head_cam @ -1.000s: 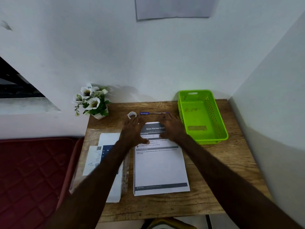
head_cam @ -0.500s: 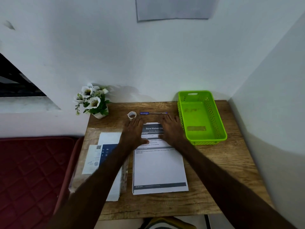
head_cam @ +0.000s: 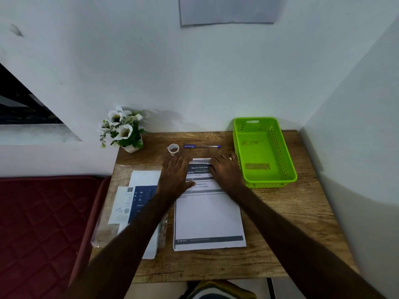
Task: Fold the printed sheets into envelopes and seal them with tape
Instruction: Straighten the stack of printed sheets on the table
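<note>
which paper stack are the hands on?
The printed sheets at table centre, under left hand and right hand. The stack in plastic lies untouched beside them.

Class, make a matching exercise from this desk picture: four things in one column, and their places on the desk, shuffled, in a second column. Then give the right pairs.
Things:
1. basket
2. flower pot
3. pen
4. printed sheet

Places:
A. far left corner, by the wall
B. under both hands, in the middle
C. right side of the table
D. lying beyond the hands, next to the tape roll

Pairs: 1-C, 2-A, 3-D, 4-B
</note>
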`<state>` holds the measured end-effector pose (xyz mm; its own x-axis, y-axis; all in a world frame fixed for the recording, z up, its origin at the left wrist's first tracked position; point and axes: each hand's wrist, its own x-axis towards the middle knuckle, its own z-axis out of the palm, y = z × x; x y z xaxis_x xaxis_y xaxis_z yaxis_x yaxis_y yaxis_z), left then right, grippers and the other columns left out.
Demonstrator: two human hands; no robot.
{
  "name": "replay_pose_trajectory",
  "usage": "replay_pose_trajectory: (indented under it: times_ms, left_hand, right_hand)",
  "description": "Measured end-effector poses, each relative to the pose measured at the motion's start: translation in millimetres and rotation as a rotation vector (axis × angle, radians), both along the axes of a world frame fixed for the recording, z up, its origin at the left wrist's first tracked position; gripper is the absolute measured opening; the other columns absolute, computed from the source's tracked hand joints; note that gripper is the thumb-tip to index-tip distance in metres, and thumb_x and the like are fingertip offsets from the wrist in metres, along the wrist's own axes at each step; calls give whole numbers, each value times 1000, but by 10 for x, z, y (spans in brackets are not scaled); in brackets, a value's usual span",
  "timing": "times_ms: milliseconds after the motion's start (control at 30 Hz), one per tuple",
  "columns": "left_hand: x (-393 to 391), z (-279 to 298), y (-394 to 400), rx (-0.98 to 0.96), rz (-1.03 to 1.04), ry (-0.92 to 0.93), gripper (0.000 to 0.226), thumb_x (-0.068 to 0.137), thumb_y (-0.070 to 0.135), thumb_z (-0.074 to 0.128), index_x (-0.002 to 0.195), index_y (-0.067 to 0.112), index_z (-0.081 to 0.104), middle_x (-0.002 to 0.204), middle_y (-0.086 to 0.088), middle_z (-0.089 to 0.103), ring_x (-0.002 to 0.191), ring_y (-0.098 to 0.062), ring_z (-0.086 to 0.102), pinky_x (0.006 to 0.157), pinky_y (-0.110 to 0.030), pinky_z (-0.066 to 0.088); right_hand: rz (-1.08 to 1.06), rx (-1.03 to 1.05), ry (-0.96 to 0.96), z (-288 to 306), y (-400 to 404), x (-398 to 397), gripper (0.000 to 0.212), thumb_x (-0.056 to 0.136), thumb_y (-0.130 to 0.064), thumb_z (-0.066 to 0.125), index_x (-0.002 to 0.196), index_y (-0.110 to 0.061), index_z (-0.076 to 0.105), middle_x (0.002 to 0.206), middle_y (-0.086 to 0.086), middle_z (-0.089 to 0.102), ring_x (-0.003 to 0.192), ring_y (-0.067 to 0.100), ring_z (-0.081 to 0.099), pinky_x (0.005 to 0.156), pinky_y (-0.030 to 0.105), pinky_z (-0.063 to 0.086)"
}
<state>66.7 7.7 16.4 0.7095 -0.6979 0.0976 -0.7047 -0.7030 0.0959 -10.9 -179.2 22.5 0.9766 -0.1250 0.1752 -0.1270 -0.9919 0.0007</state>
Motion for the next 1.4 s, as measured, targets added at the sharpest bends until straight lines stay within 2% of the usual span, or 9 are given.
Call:
replay_pose_trajectory:
  times_ms: [133, 267, 400, 567, 700, 967, 1100, 1300, 1400]
  left_hand:
    - [-25, 0, 29, 17, -48, -49, 80, 70, 51, 89, 132, 10, 60, 129, -15, 66, 122, -36, 61, 109, -54, 42]
    - [-47, 1, 20, 6, -64, -97, 56, 80, 37, 86, 124, 9, 66, 119, -15, 70, 113, -35, 65, 103, -53, 49]
    - [-41, -5, 5, -50, -68, -129, 49, 90, 24, 77, 133, 7, 63, 130, -17, 67, 121, -36, 63, 106, -55, 47]
    - [12, -4, -25, -9, -66, -138, 58, 91, 20, 75, 144, 10, 55, 145, -17, 57, 133, -36, 56, 109, -55, 44]
    - [49, -4, -54, 78, -30, -74, 69, 85, 26, 81, 147, 12, 53, 150, -19, 52, 139, -38, 50, 111, -59, 42]
    - [127, -67, -156, 139, 19, -26, 61, 97, 30, 65, 151, 14, 43, 159, -15, 41, 148, -34, 37, 118, -54, 30]
    - [146, -57, -218, 143, 31, 6, 45, 101, 22, 55, 145, 13, 49, 154, -15, 46, 144, -33, 42, 116, -52, 33]
    - [131, -5, -223, 126, 19, -82, 45, 85, 24, 79, 127, 13, 66, 133, -13, 65, 123, -32, 61, 100, -50, 49]
    - [99, -24, -182, 75, 6, -215, 37, 79, 21, 83, 112, 11, 71, 115, -13, 72, 109, -33, 68, 95, -53, 52]
  right_hand:
    - [50, -11, -3, -16, -18, -23, 27, 98, -18, 52, 92, -14, 77, 94, 5, 76, 99, 29, 68, 105, 51, 41]
    - [64, -48, -47, 19, -23, -77, 16, 89, -14, 64, 82, -18, 78, 83, 3, 77, 90, 27, 71, 105, 53, 46]
    - [74, -52, -107, 16, -28, -85, 9, 85, -13, 71, 81, -17, 78, 85, 4, 77, 89, 28, 72, 98, 54, 51]
    - [32, -20, -98, 43, -51, 64, 11, 86, -19, 74, 96, -17, 78, 109, 2, 77, 104, 29, 71, 97, 50, 51]
    - [5, 25, 146, -10, -103, 201, 39, 108, -28, 34, 133, -20, 63, 147, 1, 58, 134, 31, 50, 115, 48, 25]
    - [18, -32, 199, -1, -151, 288, 43, 107, -31, 28, 140, -23, 55, 149, -1, 53, 137, 30, 43, 111, 46, 27]
    - [1, -43, 238, 1, -156, 335, 41, 104, -33, 37, 138, -23, 57, 150, 9, 48, 135, 32, 42, 110, 45, 29]
    - [16, 7, 224, -18, -141, 356, 36, 100, -31, 43, 125, -22, 67, 142, 4, 56, 132, 27, 47, 112, 42, 29]
    - [16, 102, 202, -12, -103, 311, 31, 97, -27, 47, 116, -18, 69, 132, 5, 65, 122, 28, 57, 105, 40, 40]
